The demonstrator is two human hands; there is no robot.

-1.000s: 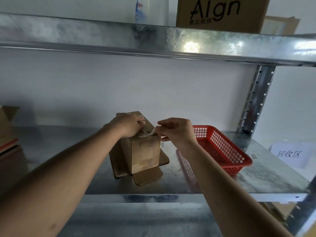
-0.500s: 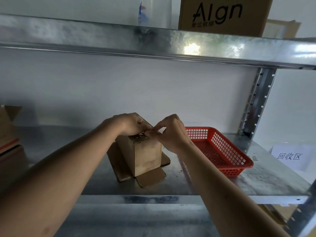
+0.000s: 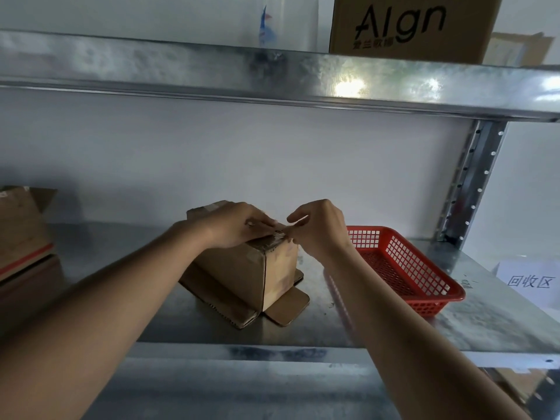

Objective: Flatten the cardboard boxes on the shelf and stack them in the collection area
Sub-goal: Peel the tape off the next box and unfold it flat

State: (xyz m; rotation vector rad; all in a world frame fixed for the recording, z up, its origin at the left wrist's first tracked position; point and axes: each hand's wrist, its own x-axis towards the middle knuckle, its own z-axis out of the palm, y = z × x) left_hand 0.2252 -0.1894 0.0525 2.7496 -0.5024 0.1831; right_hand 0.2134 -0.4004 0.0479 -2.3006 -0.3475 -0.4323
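Observation:
A small brown cardboard box stands upside down on the metal shelf, its lower flaps spread flat around it. My left hand lies across the box's top with straight fingers and presses it down. My right hand pinches the clear tape at the top front edge of the box, thumb and fingertips together.
A red plastic basket stands just right of the box. Another cardboard box with a red stripe stands at the far left. A paper sign lies at the right. A large printed box stands on the upper shelf.
My right hand moved left from beside the box onto its top front edge and took hold of the tape there. The left hand flattened onto the top. The box turned slightly.

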